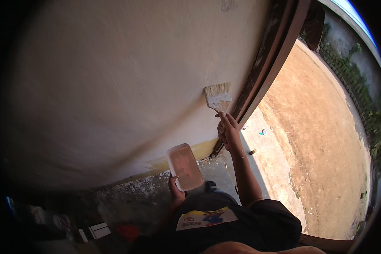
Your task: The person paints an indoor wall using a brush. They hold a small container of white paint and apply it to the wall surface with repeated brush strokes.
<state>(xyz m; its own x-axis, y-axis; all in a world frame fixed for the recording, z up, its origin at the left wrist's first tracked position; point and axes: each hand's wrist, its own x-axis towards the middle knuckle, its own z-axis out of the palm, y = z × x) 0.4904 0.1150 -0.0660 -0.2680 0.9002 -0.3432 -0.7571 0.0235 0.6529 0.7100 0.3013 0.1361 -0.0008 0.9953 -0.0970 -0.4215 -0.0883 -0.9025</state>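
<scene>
My right hand (228, 128) grips the handle of a wide flat paintbrush (219, 96), whose pale bristles point up the picture at the plastered wall (130, 79). Whether the bristles touch the wall I cannot tell. The metal band of the brush is smeared with whitish paint. Lower and to the left, my left hand (176, 189) holds a shallow rectangular plastic tub (185, 167) by its near end; its inside looks pinkish-brown. A yellow band (158, 165) runs along the wall's foot.
A brown wooden door frame (266, 66) borders the wall at right. Beyond it lie a concrete ledge (273, 152) with a small cylindrical object (252, 152), and bare earth (317, 136). White flecks cover the floor (139, 193). White-topped boxes (100, 230) and a red item (128, 231) lie lower left.
</scene>
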